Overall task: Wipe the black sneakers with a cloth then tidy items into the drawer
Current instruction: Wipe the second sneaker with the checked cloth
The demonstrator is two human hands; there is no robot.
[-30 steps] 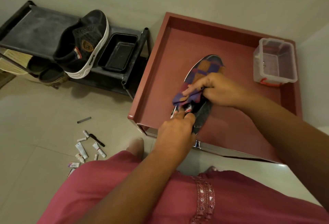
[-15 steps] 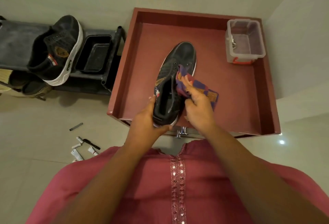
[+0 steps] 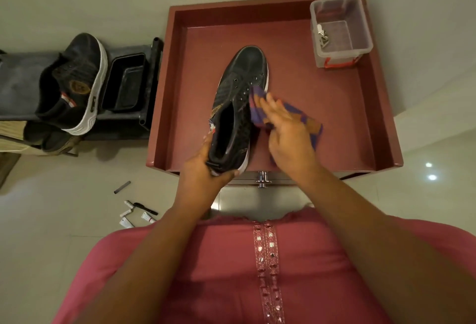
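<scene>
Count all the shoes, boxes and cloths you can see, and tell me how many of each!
Black sneakers: 2, one held over the drawer, one on the rack
Clear plastic boxes: 1
Black trays: 1
Cloths: 1
Total: 5
Other shoes under the rack are too hidden to count.

A dark shoe rack [image 3: 23,84] stands against a pale wall on a tiled floor [image 3: 51,220].

An empty black tray [image 3: 125,84] sits at the rack's right end; lighter footwear [image 3: 49,138] is tucked on the shelf beneath. Below, a person's pink embroidered top [image 3: 257,272] fills the foreground, and two ceiling lights glint as reflections [image 3: 431,173] on the glossy tiles at right.
</scene>
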